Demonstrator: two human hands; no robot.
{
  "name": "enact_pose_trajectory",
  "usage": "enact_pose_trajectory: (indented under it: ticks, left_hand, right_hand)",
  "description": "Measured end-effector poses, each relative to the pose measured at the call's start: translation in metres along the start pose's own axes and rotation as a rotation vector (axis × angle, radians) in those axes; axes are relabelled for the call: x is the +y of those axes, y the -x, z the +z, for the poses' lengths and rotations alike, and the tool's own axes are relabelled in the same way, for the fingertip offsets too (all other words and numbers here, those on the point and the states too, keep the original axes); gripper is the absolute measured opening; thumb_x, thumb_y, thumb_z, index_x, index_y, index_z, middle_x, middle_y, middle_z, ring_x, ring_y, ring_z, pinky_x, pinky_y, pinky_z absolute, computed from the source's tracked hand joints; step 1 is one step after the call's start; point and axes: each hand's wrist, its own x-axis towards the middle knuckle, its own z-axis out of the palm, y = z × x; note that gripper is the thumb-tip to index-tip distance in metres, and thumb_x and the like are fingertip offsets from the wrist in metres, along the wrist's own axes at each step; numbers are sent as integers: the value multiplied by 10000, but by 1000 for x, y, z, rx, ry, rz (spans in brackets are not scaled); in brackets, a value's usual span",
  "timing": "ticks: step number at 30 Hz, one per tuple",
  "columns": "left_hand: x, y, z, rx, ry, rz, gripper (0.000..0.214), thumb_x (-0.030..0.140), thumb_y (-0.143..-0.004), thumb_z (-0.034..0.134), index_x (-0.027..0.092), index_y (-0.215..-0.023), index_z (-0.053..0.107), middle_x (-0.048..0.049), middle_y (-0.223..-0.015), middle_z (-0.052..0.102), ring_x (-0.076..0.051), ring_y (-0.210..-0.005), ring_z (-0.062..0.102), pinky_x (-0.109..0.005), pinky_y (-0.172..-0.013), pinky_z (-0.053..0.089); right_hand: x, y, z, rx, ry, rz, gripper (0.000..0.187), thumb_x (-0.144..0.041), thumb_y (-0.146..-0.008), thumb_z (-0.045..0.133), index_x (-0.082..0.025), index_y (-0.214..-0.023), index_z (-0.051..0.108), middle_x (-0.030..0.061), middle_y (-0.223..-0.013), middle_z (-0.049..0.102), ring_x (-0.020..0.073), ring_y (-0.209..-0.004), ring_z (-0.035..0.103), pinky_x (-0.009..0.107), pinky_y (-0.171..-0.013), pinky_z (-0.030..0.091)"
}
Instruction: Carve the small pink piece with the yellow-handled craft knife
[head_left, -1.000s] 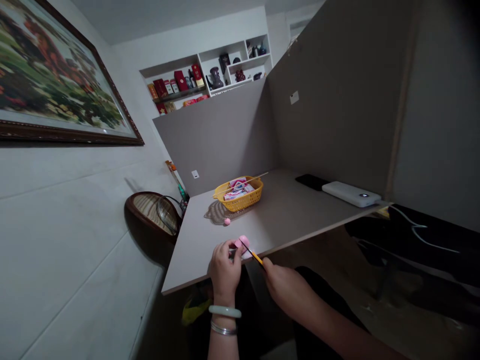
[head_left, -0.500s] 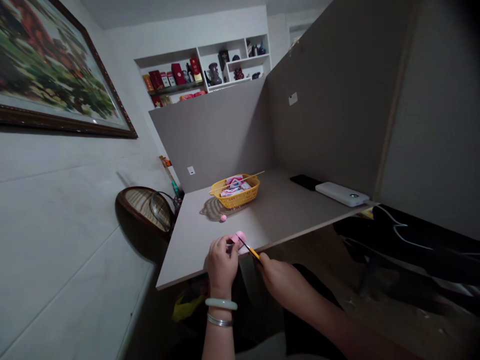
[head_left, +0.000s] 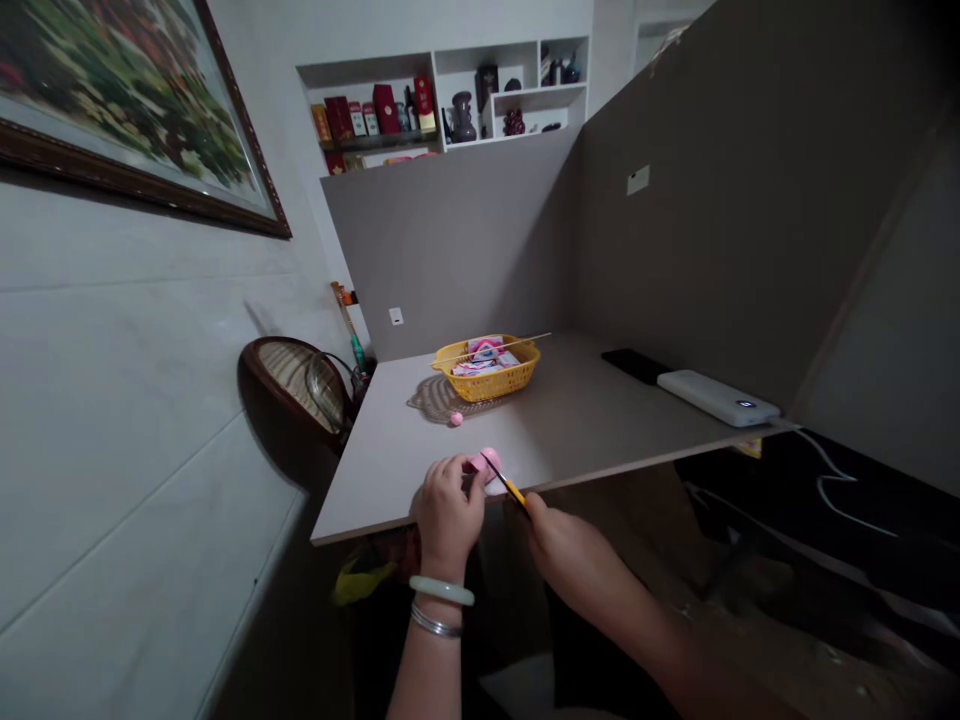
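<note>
My left hand pinches a small pink lump just above the near edge of the grey table. My right hand is closed on a thin tool with a yellow handle and dark tip, and the tip touches the pink lump. A small pink ball lies on the table farther back. Behind it stands a yellow basket with small packets inside and a thin wooden stick across its rim.
A white power bank and a dark phone lie at the table's right side by the partition wall. A round brown stool or chair stands left of the table. Shelves with boxes and vases sit behind the back partition.
Both hands keep the same hold on the lump and the tool. The camera view has shifted, moving the scene slightly right and lower in the picture.
</note>
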Motion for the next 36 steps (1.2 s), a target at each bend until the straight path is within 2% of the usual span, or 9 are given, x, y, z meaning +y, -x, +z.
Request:
enact_pose_trajectory:
  ticks: [4, 11, 18, 25, 31, 36]
  left_hand:
    - [-1, 0, 1, 23, -13, 5, 178, 375, -879, 546, 213, -914, 610, -41, -868, 654, -200, -843, 596, -299, -717, 440]
    - [2, 0, -2, 21, 17, 26, 149, 348, -890, 533, 218, -917, 599, -30, -884, 651, -179, -824, 593, -281, -705, 443]
    - [-1, 0, 1, 31, -2, 31, 146, 334, -885, 539, 211, -933, 599, -39, -886, 650, -196, -857, 590, -302, -737, 445]
    - [0, 1, 0, 20, 21, 21, 132, 337, -882, 547, 225, -933, 597, -22, -890, 646, -179, -837, 583, -291, -736, 437]
    - [-1, 0, 1, 17, 14, 21, 157, 358, -887, 535, 216, -922, 594, -31, -894, 647, -186, -842, 583, -295, -727, 440]
    - [-2, 0, 1, 13, 22, 21, 131, 331, -890, 531, 224, -934, 593, -27, -894, 644, -178, -840, 585, -285, -726, 444]
  right_hand:
    - [-7, -13, -7, 1, 17, -14, 188, -237, -973, 326, -182, -941, 502, 72, -817, 694, 173, -707, 666, 259, -511, 223]
    - [0, 10, 2, -15, -71, 20, 200, -184, -967, 301, -186, -897, 488, 52, -756, 688, 165, -670, 663, 264, -512, 215]
    - [-10, -14, -14, -9, -24, -10, 177, -197, -956, 335, -185, -915, 507, 77, -814, 699, 176, -705, 670, 266, -509, 205]
    - [0, 8, -1, -45, -49, 34, 217, -198, -969, 287, -181, -925, 499, 76, -789, 694, 195, -716, 679, 263, -519, 231]
    - [-10, -15, -13, -28, -26, -2, 211, -236, -969, 317, -185, -952, 521, 92, -838, 703, 195, -747, 677, 254, -525, 238]
    - [-5, 3, -4, -62, -105, 41, 205, -196, -964, 302, -182, -953, 506, 81, -810, 702, 192, -749, 680, 250, -529, 250]
